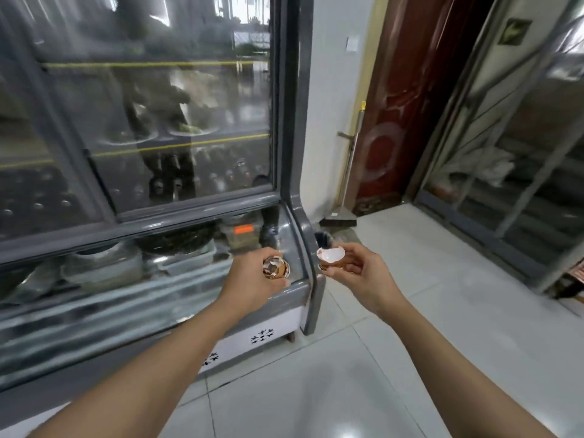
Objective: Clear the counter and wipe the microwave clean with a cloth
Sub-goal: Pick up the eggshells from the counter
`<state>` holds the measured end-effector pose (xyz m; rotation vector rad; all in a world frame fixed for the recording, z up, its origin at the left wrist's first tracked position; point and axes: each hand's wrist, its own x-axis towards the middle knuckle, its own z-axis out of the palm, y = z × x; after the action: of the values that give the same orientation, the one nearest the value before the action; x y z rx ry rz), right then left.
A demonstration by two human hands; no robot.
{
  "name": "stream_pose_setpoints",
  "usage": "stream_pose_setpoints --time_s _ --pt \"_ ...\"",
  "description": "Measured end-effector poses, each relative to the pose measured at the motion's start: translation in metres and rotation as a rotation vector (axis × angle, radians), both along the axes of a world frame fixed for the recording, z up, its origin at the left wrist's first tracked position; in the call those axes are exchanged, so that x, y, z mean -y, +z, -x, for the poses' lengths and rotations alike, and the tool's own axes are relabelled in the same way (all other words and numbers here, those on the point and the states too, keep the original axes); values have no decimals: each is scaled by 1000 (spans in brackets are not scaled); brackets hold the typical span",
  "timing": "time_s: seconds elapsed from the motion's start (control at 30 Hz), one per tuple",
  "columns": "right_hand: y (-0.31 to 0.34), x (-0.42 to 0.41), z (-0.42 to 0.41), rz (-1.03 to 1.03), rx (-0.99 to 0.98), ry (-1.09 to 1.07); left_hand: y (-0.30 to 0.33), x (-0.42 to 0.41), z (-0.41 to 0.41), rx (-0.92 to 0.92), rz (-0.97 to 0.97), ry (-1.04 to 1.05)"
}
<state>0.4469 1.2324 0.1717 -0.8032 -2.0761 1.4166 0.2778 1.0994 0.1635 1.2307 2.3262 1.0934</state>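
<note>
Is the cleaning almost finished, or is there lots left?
Still early, I think. Done: cracked brown eggshells are picked up. In hand: the left hand holds crushed eggshells, the right hand a white-lined eggshell half, beside the grey glass-fronted display fridge. Left: binning them and wiping; no microwave or cloth shows here.

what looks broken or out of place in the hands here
Both hands carry broken brown eggshells: the left hand grips crushed pieces, the right hand pinches a jagged half shell, white inside. Nothing looks spilled on the white tiled floor.
</note>
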Motion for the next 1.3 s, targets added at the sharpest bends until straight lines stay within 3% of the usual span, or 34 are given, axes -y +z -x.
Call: stream_pose_setpoints --time_s 0.3,0.8,1.3 --pt "1 -103 -31 -19 -10 -137 10 -123 -17 -5 3 -117" --pt "5 -318 -3 -56 -18 -296 16 -367 39 -38 -18 -216" --pt "-15 -584 -3 -53 11 -110 -5 -589 27 -38 1 -37"
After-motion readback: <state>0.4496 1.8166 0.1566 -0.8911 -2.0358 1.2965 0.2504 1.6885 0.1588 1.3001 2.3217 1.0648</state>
